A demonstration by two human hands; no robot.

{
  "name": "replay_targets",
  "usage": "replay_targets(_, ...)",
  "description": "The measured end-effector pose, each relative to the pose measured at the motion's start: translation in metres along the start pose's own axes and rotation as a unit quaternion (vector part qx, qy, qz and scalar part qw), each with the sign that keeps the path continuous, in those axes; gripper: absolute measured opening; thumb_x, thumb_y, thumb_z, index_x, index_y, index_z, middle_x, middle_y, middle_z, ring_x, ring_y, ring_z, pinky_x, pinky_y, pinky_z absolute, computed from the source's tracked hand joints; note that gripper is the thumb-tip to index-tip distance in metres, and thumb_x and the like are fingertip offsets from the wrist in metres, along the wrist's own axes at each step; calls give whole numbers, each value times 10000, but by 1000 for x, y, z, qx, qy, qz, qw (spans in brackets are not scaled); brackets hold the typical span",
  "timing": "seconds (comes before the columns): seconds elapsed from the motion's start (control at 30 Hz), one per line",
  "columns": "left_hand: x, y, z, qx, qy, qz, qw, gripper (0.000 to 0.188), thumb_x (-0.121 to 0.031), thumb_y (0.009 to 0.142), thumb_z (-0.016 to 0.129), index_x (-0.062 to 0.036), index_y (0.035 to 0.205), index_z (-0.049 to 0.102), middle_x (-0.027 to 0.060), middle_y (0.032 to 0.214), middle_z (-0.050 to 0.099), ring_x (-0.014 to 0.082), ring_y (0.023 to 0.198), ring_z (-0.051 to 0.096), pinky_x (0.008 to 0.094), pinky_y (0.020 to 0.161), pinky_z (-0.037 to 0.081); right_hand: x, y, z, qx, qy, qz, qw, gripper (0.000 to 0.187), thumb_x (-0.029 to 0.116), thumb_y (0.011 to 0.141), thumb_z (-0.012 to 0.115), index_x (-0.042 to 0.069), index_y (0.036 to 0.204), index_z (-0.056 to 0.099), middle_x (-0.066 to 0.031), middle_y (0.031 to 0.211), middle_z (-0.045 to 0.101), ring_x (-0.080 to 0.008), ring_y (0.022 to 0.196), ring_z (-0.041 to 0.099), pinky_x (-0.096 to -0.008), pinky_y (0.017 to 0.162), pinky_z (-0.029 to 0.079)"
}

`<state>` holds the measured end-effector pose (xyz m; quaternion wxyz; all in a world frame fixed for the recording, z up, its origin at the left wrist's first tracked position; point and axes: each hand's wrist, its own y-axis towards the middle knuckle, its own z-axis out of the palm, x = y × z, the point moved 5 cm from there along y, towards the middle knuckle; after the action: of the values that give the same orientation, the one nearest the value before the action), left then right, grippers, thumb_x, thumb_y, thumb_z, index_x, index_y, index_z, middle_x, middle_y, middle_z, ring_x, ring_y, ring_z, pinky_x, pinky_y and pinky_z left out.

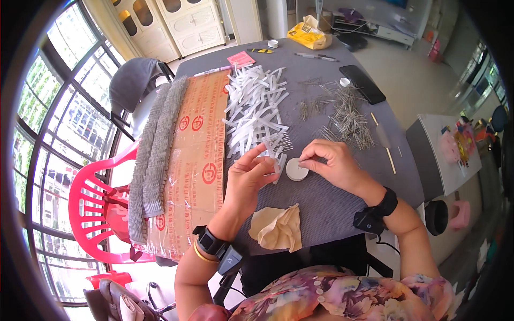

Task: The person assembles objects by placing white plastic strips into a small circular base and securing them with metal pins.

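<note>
On the grey table (332,203), a flattened cardboard sheet (195,160) lay at left, with white plastic strips (254,109) and metal pins (345,115) heaped within arm's reach. Left hand (247,179) pinched one strip (277,163) upright for access; right hand (329,163) was clenched, fingertips pinching something too small to identify, just above the small white round dish (296,169).

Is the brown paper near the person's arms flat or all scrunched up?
Scrunched up: the brown paper shows folds and raised creases on the grey table.
</note>
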<state>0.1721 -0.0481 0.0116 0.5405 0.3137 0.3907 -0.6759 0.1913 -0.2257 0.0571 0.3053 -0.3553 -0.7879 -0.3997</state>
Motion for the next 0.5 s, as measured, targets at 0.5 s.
replay_targets(0.5, 2, -1, 5, 12, 12, -25, 1000, 282, -55, 783, 628, -34, 1053, 549, 57, 860, 625, 130, 721, 615, 249, 635, 529, -2, -3, 4, 15, -101, -104, 989, 106, 84, 682, 676, 44, 721, 587, -38, 717, 561, -205, 699, 507, -314, 625, 403)
